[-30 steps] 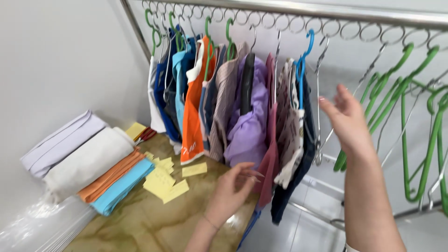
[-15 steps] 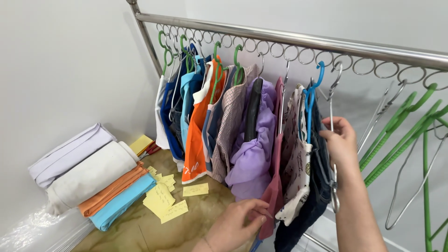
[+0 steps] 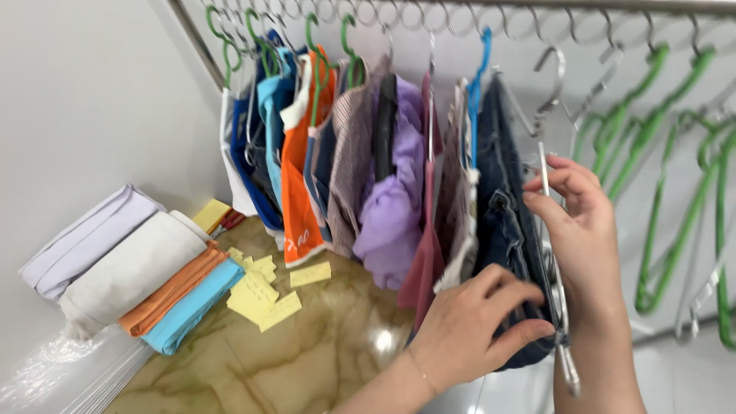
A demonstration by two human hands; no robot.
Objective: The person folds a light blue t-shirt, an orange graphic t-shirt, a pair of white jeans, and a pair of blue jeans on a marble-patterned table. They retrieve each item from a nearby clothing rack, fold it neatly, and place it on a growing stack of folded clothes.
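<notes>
Denim garment (image 3: 506, 253), dark blue, hangs at the right end of the clothes row. Left hand (image 3: 468, 330) pinches its lower hem from the near side; right hand (image 3: 579, 230) grips the metal hanger (image 3: 548, 172) just right of it.
</notes>
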